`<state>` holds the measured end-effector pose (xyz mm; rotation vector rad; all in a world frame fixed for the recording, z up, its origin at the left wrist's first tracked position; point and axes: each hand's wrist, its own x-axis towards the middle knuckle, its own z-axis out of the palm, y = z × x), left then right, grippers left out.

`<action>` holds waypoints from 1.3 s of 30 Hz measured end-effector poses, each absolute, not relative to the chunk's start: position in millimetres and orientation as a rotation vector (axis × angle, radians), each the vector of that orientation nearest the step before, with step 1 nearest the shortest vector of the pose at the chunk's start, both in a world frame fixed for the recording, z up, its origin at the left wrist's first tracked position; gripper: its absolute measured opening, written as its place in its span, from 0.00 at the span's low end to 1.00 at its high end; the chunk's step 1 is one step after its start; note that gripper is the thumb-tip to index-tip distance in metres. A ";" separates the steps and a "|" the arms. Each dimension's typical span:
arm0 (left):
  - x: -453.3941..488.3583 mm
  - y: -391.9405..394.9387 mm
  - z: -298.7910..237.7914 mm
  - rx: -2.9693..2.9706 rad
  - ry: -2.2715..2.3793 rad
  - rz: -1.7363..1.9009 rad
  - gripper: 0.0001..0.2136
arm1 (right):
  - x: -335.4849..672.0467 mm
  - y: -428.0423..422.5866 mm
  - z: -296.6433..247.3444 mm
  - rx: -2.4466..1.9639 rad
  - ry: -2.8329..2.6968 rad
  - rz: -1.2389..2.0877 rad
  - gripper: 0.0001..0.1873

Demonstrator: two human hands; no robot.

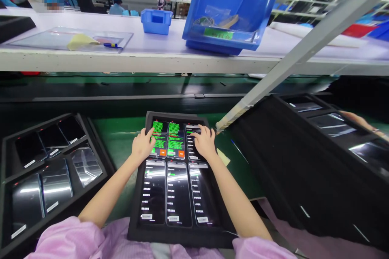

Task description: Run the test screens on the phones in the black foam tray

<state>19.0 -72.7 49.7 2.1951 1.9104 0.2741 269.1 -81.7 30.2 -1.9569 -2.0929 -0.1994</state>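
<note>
A black foam tray (133,226) lies in front of me, holding several smartphones in two rows. Green text fills the screens of two upper phones, the left one (159,139) and the middle one (175,137). A white list on black shows on the upper right phone (192,149) and on the three lower phones, such as the middle one (178,194). My left hand (142,144) rests at the tray's upper left edge, fingers apart, fingertips by the upper left phone. With fingers spread, my right hand (205,141) reaches over the upper right phone, a fingertip at its screen.
Another black tray (105,170) with several dark-screened phones lies on the left. At right, a stack of black trays (261,149) has another person's hand (357,120) beside it. A slanted metal post (291,64) crosses nearby. Blue bins (229,44) stand on the shelf (91,62) ahead.
</note>
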 end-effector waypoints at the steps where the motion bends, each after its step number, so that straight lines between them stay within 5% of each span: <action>1: 17.9 -72.8 50.0 2.191 1.907 0.282 0.22 | 268.8 -82.1 31.5 -1.959 -2.102 -0.200 0.19; 16: -10.8 -185.5 13.4 1.365 1.430 0.917 0.35 | 268.7 -242.9 36.2 -1.842 -2.117 -0.100 0.23; 39: -7.6 -180.8 20.6 1.575 1.521 0.820 0.36 | 213.1 -228.2 43.2 -1.787 -2.377 -0.061 0.20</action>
